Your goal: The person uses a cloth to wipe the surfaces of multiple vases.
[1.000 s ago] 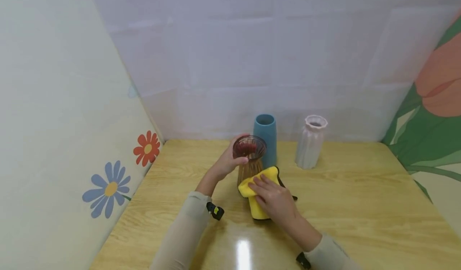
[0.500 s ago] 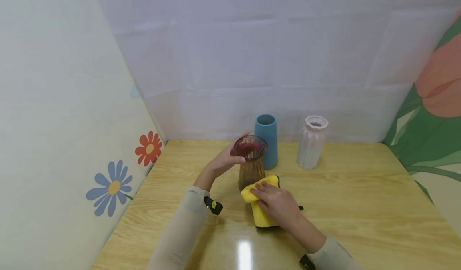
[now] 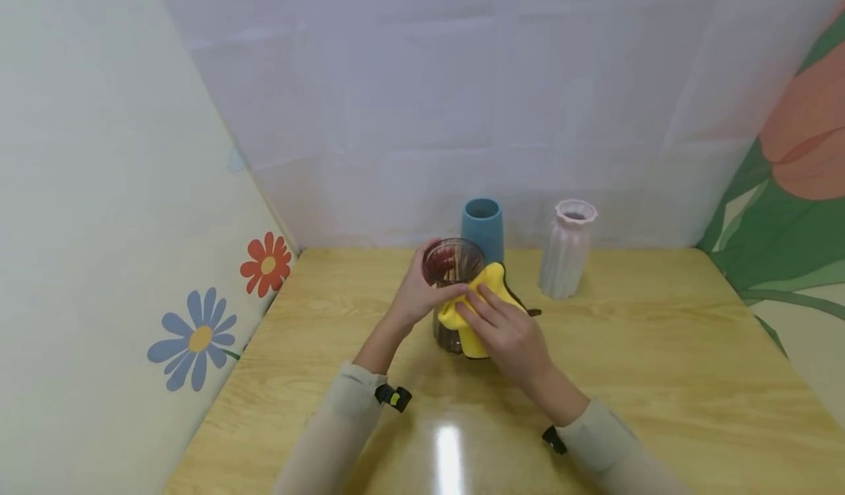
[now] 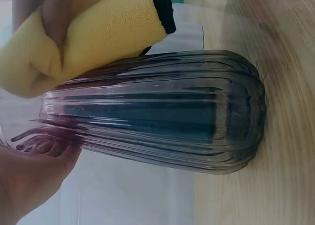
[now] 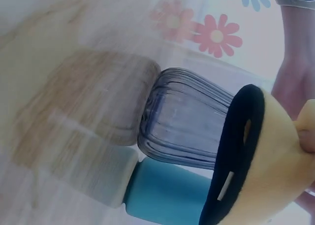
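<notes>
A ribbed, tinted glass vase [image 3: 448, 338] stands upright on the table, its wide mouth facing up. My left hand [image 3: 422, 290] grips it around the neck, just under the rim. The fingers behind show through the glass. My right hand [image 3: 510, 336] holds a yellow cloth [image 3: 472, 345] with black edging against the vase's right side, high up near the left thumb. In the left wrist view, the cloth [image 4: 106, 33] is bunched under the fingers, and the vase's lower body [image 4: 162, 112] is uncovered. The right wrist view shows the cloth's black edge [image 5: 236, 151] across the glass.
A blue vase [image 3: 483, 235] stands right behind the glass one. Farther right is a white fluted vase [image 3: 565, 264] with a scalloped rim. Both are near the back edge of the wood-grain table [image 3: 660, 363], before a pale sheet [image 3: 422, 99]. A flower-patterned panel [image 3: 86, 231] borders the left.
My right hand and the cloth went down along the vase, then back up to just below its rim. My left hand keeps its grip on the neck.
</notes>
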Demonstrator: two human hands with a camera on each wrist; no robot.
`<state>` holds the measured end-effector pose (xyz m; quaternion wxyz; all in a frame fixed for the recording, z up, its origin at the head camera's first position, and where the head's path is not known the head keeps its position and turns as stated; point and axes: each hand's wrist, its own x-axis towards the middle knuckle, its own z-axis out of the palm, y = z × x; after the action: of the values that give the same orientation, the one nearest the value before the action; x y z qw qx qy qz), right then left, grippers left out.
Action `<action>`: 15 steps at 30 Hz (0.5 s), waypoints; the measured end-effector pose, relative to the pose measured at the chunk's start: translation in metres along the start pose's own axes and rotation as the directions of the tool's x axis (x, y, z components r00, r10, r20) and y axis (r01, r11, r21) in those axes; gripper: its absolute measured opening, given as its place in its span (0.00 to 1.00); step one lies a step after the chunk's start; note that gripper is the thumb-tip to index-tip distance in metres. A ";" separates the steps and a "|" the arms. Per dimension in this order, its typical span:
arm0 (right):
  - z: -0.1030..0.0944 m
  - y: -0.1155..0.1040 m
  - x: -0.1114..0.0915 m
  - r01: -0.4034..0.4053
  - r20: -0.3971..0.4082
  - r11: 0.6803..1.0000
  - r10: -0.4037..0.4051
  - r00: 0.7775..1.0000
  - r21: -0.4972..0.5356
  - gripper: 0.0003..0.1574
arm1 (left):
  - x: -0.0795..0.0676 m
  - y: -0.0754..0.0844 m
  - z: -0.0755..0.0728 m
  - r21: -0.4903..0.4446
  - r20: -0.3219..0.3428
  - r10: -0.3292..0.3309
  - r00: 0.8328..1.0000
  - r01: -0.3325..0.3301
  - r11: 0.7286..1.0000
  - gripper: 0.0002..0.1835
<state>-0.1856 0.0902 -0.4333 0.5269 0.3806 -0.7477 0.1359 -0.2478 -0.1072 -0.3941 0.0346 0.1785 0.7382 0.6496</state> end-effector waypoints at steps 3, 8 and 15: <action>0.007 0.002 -0.001 -0.021 0.009 1.000 0.021 1.000 0.017 0.19 | 0.002 0.000 -0.001 0.007 0.001 0.008 1.000 -0.008 1.000 0.55; 0.012 0.001 -0.005 -0.103 0.070 0.990 0.096 0.993 0.099 0.17 | 0.006 -0.002 -0.003 0.011 0.011 0.013 1.000 -0.013 1.000 0.52; 0.013 -0.003 -0.007 -0.150 0.107 0.981 0.137 0.985 0.120 0.27 | 0.009 -0.004 -0.008 0.007 0.062 0.018 0.998 -0.019 1.000 0.50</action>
<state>-0.1911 0.0832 -0.4459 0.4527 0.3649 -0.7880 0.2024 -0.2596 -0.1119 -0.3951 0.0507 0.2054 0.7377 0.6412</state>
